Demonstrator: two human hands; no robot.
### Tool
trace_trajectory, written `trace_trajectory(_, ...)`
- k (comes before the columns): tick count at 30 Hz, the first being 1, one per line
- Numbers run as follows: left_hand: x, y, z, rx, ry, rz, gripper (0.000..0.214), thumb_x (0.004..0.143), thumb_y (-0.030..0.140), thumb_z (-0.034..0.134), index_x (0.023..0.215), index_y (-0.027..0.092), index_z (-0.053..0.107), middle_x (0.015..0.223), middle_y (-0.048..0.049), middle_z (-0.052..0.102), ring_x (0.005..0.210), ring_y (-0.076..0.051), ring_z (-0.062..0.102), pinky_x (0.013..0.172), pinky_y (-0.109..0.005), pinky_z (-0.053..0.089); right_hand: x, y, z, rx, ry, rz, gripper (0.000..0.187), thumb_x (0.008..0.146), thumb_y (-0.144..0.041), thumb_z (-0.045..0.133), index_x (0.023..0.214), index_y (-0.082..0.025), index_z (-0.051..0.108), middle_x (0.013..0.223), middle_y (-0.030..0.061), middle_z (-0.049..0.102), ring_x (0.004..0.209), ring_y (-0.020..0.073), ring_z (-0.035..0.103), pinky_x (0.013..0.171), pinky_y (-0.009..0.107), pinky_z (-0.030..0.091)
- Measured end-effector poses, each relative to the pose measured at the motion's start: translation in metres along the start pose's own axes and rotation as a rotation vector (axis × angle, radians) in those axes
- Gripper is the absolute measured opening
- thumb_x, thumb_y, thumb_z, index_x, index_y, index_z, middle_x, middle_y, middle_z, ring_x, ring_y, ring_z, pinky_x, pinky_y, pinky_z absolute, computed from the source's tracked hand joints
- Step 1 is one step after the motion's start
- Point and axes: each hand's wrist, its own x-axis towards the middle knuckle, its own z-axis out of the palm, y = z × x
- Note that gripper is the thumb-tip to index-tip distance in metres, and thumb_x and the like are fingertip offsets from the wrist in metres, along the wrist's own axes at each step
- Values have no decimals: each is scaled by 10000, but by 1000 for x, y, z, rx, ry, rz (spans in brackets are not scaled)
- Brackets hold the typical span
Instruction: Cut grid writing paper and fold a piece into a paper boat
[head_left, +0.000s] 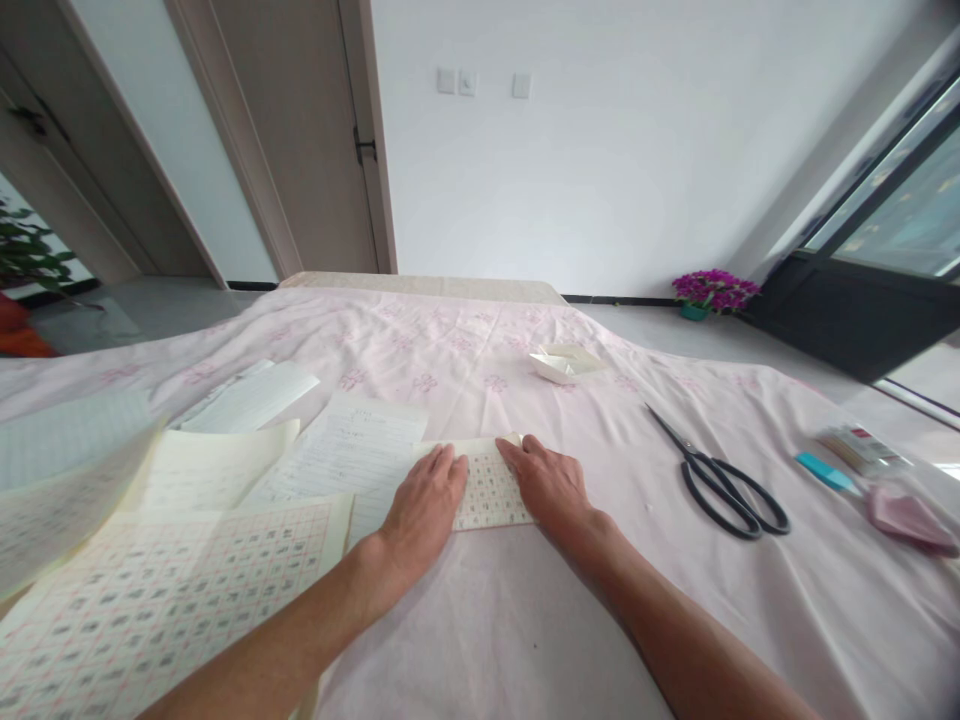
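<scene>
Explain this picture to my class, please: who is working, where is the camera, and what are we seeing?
There is no machine here, just a person's bare left hand and right hand. The single picture comes from a camera worn on the head, looking forward and down. Both hands rest on a small paper rectangle with rows of characters; whether they grip its edge is hidden. Beneath lies a pale pink cloth. Written sheets lie to the left, a folded paper shape farther off, and black scissors to the right.
</scene>
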Motion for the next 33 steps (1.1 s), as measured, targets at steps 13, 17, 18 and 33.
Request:
trace_trajectory(13, -9, 3, 16, -68, -15, -43, 689, 934, 547, 425, 1501, 169, 318, 1587, -168, 242, 1472, -358, 164, 1173, -556, 163, -5, -3, -7, 13, 277, 33, 331, 949, -189, 434, 1221, -201, 622, 1347, 133, 523, 1257, 320, 409, 981, 452, 365)
trace_trajectory(17, -9, 2, 18, -61, -18, -33, 640, 951, 459, 422, 1501, 149, 312, 1580, -172, 262, 1470, -353, 177, 1169, -547, 180, -10, -46, 1, 398, 326, -154, 431, 1015, -269, 305, 1377, -120, 485, 1404, 152, 499, 1337, 235, 388, 1098, 398, 350)
trace_trajectory(18, -10, 2, 18, -58, -28, -24, 615, 960, 404, 410, 1508, 149, 299, 1582, -165, 261, 1472, -344, 174, 1172, -540, 180, -12, -58, 5, 485, 298, -228, 459, 1028, -304, 263, 1400, -114, 454, 1407, 150, 502, 1329, 212, 412, 1109, 382, 352)
trace_trajectory(33, -25, -7, 14, -14, -9, -31, 593, 980, 429, 326, 1496, 137, 323, 1591, -147, 242, 1476, -272, 199, 1190, -483, 180, -22, -33, 24, 85, 122, -149, 630, 1017, -453, 252, 1512, -64, 294, 1586, 149, 205, 1474, 272, 180, 1200, 464, 161)
